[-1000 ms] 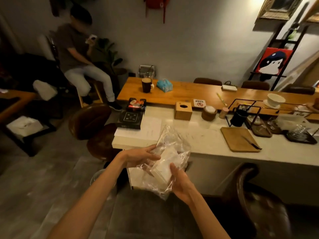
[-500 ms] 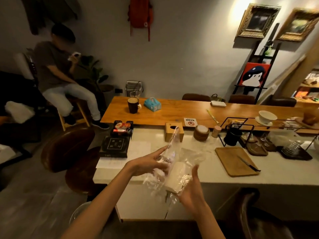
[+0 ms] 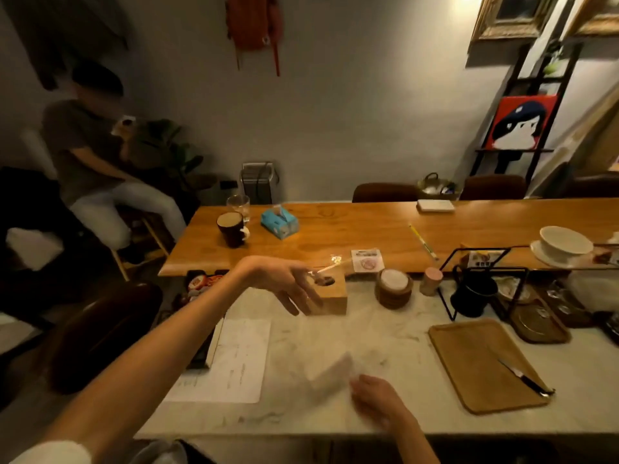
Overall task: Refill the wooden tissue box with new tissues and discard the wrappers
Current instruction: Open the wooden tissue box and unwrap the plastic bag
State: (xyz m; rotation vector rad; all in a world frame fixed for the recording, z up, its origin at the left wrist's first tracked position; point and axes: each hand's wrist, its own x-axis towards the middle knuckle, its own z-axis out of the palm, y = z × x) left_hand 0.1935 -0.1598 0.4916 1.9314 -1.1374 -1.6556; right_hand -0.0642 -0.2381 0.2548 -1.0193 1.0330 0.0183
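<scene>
While reaching across the marble worktop (image 3: 385, 333) at mid-frame: left hand (image 3: 288, 283) over the wooden tissue box (image 3: 330, 291), fingers loosely spread, pinching a clear wrapper (image 3: 330, 264) strip, it seems. Right hand (image 3: 375, 396), lower centre, beside the blurred tissue stack (image 3: 330, 370); grip impossible to tell. Advisable next: steady the box, drop the wrapper aside, then feed tissues squarely.

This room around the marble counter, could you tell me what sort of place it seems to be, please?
Probably a small café: a coffee mug on the long wooden table, a cup and saucer, and framed pictures on the wall.
</scene>
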